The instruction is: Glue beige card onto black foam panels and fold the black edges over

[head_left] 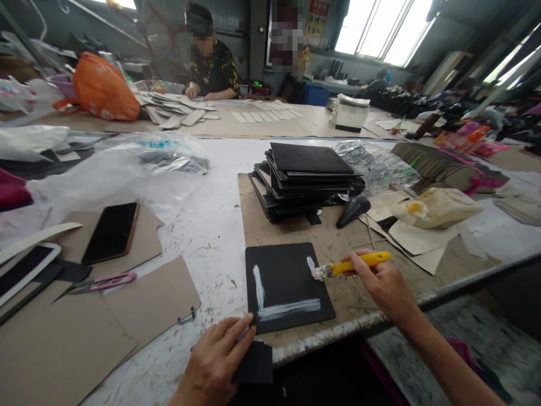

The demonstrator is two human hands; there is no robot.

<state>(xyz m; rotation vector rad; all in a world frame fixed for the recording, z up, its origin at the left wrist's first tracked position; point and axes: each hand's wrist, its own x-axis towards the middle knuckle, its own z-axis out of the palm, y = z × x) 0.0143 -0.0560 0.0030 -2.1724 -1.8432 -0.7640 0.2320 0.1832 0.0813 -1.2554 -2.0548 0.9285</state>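
A black rectangular board (287,282) lies flat on brown card near the table's front edge. White paste streaks run along its left and lower sides, with a short one at the upper right. My right hand (380,276) is closed around the yellow handle of a paste brush (359,261); its whitened bristles touch the board's right side. My left hand (224,349) lies with its fingers stretched out, fingertips at the board's lower left corner. Beneath that hand a smaller black piece (257,363) sticks out; whether the hidden thumb grips it I cannot see.
Behind the board stands a stack of black boards (313,160), beside a dark tapered object (354,211). A paste-smeared yellowish bag (443,208) lies to the right. On the left are a phone (112,231), pink-handled scissors (110,281) and grey card (156,293). A person (215,67) works opposite.
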